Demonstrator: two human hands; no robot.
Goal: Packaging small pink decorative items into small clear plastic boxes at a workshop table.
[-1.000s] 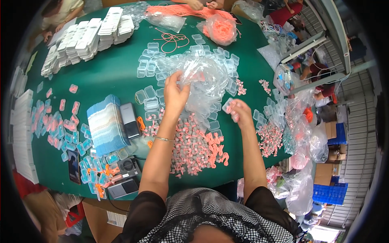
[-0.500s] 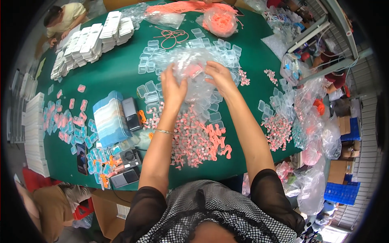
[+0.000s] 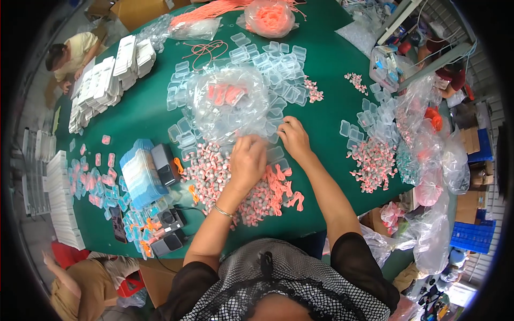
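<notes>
My left hand (image 3: 249,160) is over the pile of small pink-and-grey plugs (image 3: 211,166), beside the lower edge of a clear plastic bag (image 3: 201,115). Its fingers point away from me and are blurred, so any hold is hidden. The bag lies puffed out on the green table with several pink pieces (image 3: 227,94) in it. To the right, my right hand (image 3: 295,140) has its fingers loosely bent and apart, close to clear hinged plastic boxes (image 3: 274,109). Nothing shows in its grasp. Coiled pink cords (image 3: 281,184) lie at the pile's right side.
Stacked white trays (image 3: 99,91) stand at far left, near a seated person. Blue-white sheets (image 3: 142,174), dark devices (image 3: 165,163) and filled boxes (image 3: 110,182) lie left. Another plug heap (image 3: 373,166) is at right. A bag of orange-pink cord (image 3: 269,18) sits at the back.
Both hands have come off the clear bag and moved nearer to me, the left one to the plug pile. The bag sits further left in the picture, and the view has shifted slightly.
</notes>
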